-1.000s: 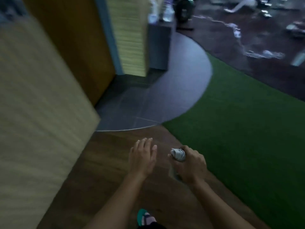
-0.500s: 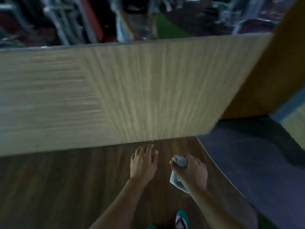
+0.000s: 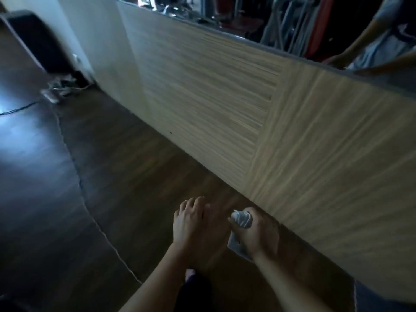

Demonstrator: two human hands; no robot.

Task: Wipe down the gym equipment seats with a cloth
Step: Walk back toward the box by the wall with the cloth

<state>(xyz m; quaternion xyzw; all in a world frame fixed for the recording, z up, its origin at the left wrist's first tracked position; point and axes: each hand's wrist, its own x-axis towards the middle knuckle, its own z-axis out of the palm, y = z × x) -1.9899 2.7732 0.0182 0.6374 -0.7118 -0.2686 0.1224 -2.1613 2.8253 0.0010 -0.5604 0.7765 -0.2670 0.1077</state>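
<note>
A bunched pale grey cloth (image 3: pixel 242 218) sticks out of my right hand (image 3: pixel 255 233), whose fingers are curled round it; a flap of the cloth hangs below the fist. My left hand (image 3: pixel 191 219) hovers beside it, palm down, with loosely bent fingers and nothing in it. Both hands are held out over a dark wooden floor. No gym seat shows plainly; only blurred metal and red frames (image 3: pixel 299 25) appear above the wall panel.
A long light wood-grain wall panel (image 3: pixel 225 104) runs diagonally on the right, close to my right hand. A dark box (image 3: pixel 38 39) and tangled cables (image 3: pixel 63 86) lie at the far left. Another person's arm (image 3: pixel 364 43) shows at the top right.
The view has swung left: green turf and grey tiles are gone, the wood panel now runs along my right. Both hands keep their pose, the right one still gripping the cloth.
</note>
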